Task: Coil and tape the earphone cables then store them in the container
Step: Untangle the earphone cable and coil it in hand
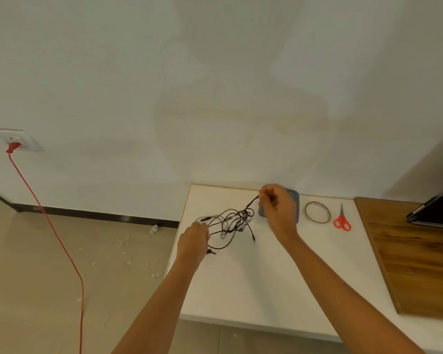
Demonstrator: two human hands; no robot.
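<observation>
A tangle of black earphone cables (232,222) hangs between my two hands above the white table (253,284). My right hand (278,210) pinches one cable end and lifts it near the table's back edge. My left hand (193,238) grips another part of the tangle lower down at the left, with a small plug dangling beside it. A grey container (294,200) sits at the back of the table, mostly hidden behind my right hand. A roll of tape (317,212) lies just right of the container.
Red-handled scissors (342,221) lie right of the tape. A wooden board (414,254) with a black device (435,213) covers the table's right side. A red cord (49,223) runs from a wall socket (18,140) down across the floor at the left.
</observation>
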